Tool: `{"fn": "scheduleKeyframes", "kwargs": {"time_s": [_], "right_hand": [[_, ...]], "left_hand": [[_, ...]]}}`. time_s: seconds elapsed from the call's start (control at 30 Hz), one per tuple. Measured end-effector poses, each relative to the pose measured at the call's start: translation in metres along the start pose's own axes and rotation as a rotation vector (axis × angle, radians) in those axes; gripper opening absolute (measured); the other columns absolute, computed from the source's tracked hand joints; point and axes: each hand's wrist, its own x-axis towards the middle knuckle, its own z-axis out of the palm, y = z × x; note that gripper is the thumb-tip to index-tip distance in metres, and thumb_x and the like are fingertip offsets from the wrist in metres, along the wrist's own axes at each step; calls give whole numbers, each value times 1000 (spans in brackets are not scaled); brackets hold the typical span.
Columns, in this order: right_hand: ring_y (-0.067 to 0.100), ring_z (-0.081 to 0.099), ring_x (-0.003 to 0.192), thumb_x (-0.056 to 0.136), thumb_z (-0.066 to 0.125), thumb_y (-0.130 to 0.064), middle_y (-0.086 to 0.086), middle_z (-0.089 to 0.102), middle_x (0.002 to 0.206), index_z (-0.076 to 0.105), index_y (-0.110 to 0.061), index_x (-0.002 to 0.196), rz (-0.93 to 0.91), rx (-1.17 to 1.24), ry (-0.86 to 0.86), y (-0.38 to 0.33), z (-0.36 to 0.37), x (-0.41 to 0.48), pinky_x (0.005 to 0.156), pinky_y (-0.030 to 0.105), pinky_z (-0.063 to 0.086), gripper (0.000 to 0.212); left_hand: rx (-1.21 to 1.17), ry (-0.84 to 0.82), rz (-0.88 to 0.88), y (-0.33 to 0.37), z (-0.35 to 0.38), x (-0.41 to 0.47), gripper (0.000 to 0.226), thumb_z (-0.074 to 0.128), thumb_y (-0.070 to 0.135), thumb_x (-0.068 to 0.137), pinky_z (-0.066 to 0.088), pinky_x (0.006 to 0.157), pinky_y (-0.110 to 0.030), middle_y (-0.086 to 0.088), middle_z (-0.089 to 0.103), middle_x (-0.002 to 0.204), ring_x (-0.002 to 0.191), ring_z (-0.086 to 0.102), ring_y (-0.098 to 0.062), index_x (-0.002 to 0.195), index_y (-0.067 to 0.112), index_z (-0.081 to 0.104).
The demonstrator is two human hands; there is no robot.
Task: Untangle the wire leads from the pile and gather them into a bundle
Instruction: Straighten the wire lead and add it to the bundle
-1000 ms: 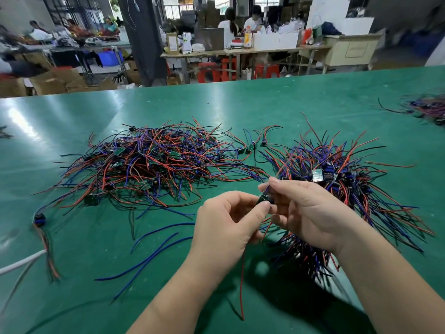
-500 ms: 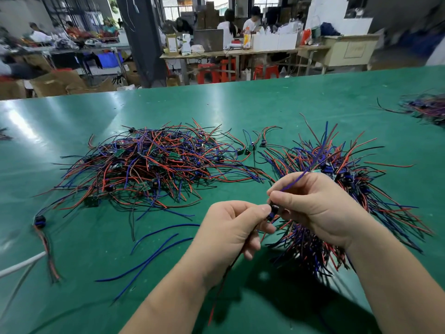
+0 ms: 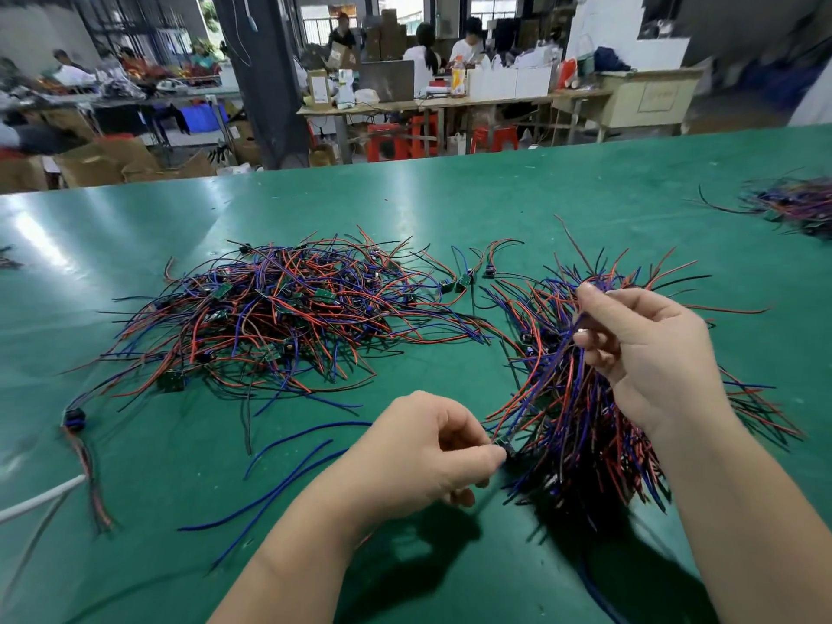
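A tangled pile of red, blue and black wire leads with small green boards lies on the green table at centre left. To its right lies a gathered bundle of leads, fanned out. My left hand pinches the small black connector end of one lead at the bundle's near-left edge. My right hand is raised over the bundle and pinches the far ends of that lead's blue and red wires, so they run taut between both hands.
Loose blue wires lie in front of the pile. A black connector with red leads and a white cable sit at the left edge. Another wire heap is at the far right. People work at benches behind.
My hands have drawn apart: the right hand rose up and away along the wires, the left hand dropped toward me with the connector, and the lead is now stretched out.
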Motion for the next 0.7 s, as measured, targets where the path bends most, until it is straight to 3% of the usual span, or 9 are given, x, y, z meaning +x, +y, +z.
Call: {"fn": "scheduleKeyframes", "kwargs": {"time_s": [0.13,0.27,0.33,0.4,0.5,0.6,0.7], "right_hand": [[9,52,36,93,58,-28,2,57,49,58,-11,72,83,80,4,1,1,0,34,13,37,27],[10,63,48,102,35,-38,8,72,71,61,-11,91,304,318,-108,1,3,2,39,13,44,39],[12,62,47,100,43,-27,10,72,74,59,-12,94,328,246,-153,6,8,-2,38,15,44,22],[13,61,48,89,58,-5,10,68,74,60,-11,91,262,18,-260,14,12,-8,40,16,44,7],[12,61,56,74,71,6,7,67,72,65,-12,88,126,-275,-546,28,19,-20,49,17,46,23],[15,61,66,61,78,-5,8,67,76,66,-14,97,92,-303,-713,32,26,-30,61,20,51,38],[18,62,71,60,79,-5,9,67,78,65,-17,100,21,-259,-748,33,28,-32,64,21,52,44]], "left_hand": [[-185,-149,-13,4,-5,-2,13,66,20,83,48,51,-20,1,68,65,54,63,-12,70,19,66],[-481,-99,70,7,-13,-1,8,69,27,77,52,61,-24,-1,69,76,67,62,-9,71,21,72],[-714,8,89,7,-16,2,8,72,27,76,48,61,-21,2,66,71,61,57,-7,73,20,74],[-964,97,105,7,-18,4,17,79,30,67,47,58,-21,2,64,66,54,54,-7,77,17,74],[-1145,107,108,9,-18,4,45,82,35,56,54,58,-22,-1,66,66,54,60,-10,88,11,62],[-1138,91,57,13,-15,4,31,70,26,61,54,57,-19,-2,71,70,58,65,-9,86,12,59],[-1135,130,73,11,-12,6,31,76,18,68,49,68,-24,0,71,83,74,66,-14,94,15,59]]}}
